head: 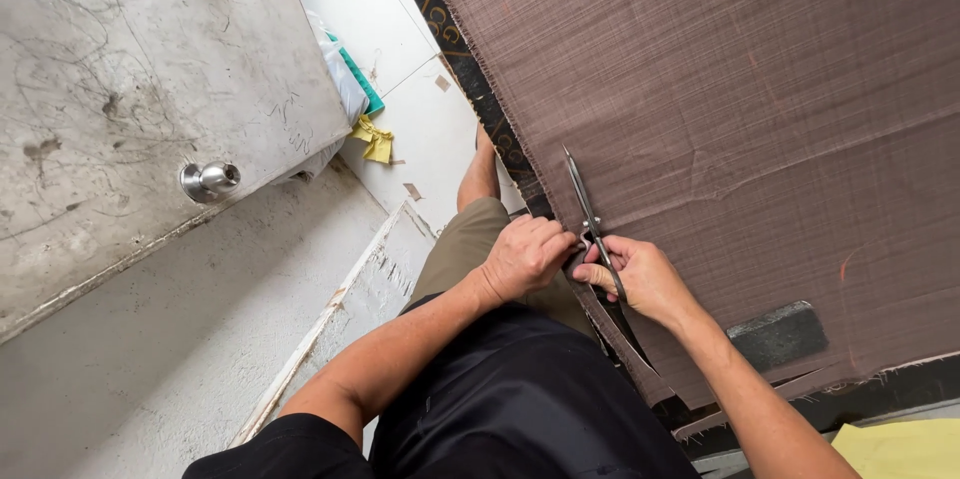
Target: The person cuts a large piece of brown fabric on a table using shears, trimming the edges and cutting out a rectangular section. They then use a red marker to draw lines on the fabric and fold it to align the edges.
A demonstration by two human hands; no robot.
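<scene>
Nearest, the right hand (640, 277) grips the handles of dark metal scissors (592, 224). The left hand (525, 257), closed, pinches the edge of brown woven cloth (730, 89) beside them. Blades point away; keeping the cloth taut should steady the cut.

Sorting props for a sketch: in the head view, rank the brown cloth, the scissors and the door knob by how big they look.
1. brown cloth
2. scissors
3. door knob
</scene>
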